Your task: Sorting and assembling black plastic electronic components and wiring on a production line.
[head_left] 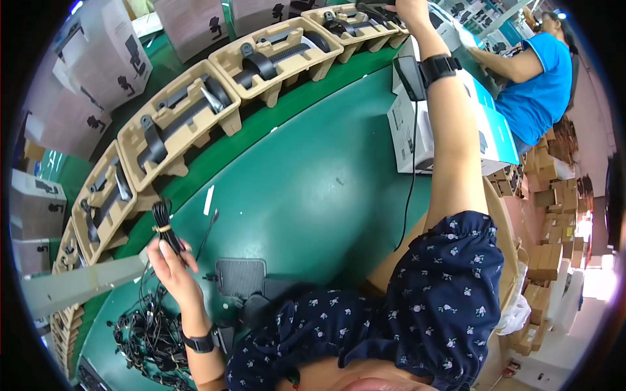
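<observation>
My left hand (171, 266) is closed around a bundle of black cable (161, 217) bound with a pale tie, held up over the table's left side. Below that hand lies a tangled heap of black cables (153, 335). Stretched far forward, my right hand (412, 10) is at the top edge, beside a moulded tan tray (349, 40) with black parts in it. Its fingers are partly cut off by the frame, so their grip does not show. A ridged grey pad (241, 277) rests on the table close to my body.
A curved row of tan trays (235, 81) with black parts runs along the green line. White cartons (411, 133) stand under my right forearm. A grey bar (85, 287) juts in at left. A co-worker in blue (535, 85) is at the right. Printed boxes (98, 58) stand beyond the trays.
</observation>
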Available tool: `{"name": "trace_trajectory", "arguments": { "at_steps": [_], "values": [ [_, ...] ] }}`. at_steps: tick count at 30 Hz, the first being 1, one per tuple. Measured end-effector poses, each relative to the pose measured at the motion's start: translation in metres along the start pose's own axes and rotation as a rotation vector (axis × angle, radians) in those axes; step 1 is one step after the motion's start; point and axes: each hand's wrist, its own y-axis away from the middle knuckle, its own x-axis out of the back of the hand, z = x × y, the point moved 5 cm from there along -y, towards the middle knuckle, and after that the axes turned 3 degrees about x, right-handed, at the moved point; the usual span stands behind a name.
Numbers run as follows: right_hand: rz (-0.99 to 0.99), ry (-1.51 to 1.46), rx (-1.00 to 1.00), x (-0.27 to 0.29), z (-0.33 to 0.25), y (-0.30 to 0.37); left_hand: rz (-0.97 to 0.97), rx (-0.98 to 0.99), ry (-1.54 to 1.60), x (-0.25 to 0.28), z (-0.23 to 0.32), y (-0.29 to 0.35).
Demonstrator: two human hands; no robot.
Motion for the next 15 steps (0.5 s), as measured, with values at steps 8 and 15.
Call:
{"name": "trace_trajectory", "arguments": {
  "at_steps": [8, 15],
  "values": [
    [-0.096, 0.624, 0.241, -0.007, 0.058, -0.027, 0.033, 0.091, -0.063, -0.005, -0.01, 0.001],
    [-0.083, 0.516, 0.232, -0.017, 0.096, -0.035, -0.012, 0.109, -0.077, -0.021, -0.003, -0.005]
  ]
}}
